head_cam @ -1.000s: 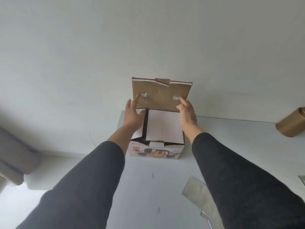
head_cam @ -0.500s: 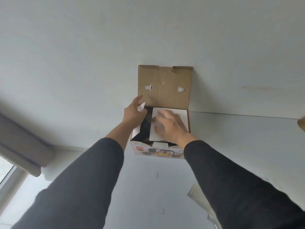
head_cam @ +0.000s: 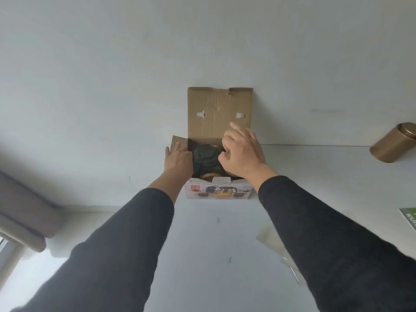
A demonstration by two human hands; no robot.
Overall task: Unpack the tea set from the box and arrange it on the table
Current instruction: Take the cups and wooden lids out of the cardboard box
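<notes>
Teapot [head_cam: 206,157] now shows inside the box [head_cam: 217,193], dark and round, where half a second ago we saw only a white insert covering the contents. That sheet is gone from the opening, and the inner flaps have been spread: our left hand [head_cam: 179,161] lies with straight fingers against the left flap [head_cam: 179,141], pressing it outward, while the lid [head_cam: 219,112] stands upright at the far side, leaning near the wall.

Our right hand [head_cam: 242,152] has lifted from the insert and hovers over the right part of the opening. Its fingers are loosely curled, the outer ones pointing far; whether the thumb and forefinger pinch anything near the teapot we cannot tell.

We judge this as the end of the opening step. The set is still packed, nothing is on the table [head_cam: 202,244] yet, and a pale wooden rim shows at the near edge of the opening beneath the teapot. The box sits at the far middle of the table, against the wall. A gold tin [head_cam: 392,143] stands far right, well apart.

Next we would reach in for the teapot, which looks snugly wedged, so a slow, straight lift seems wise.
</notes>
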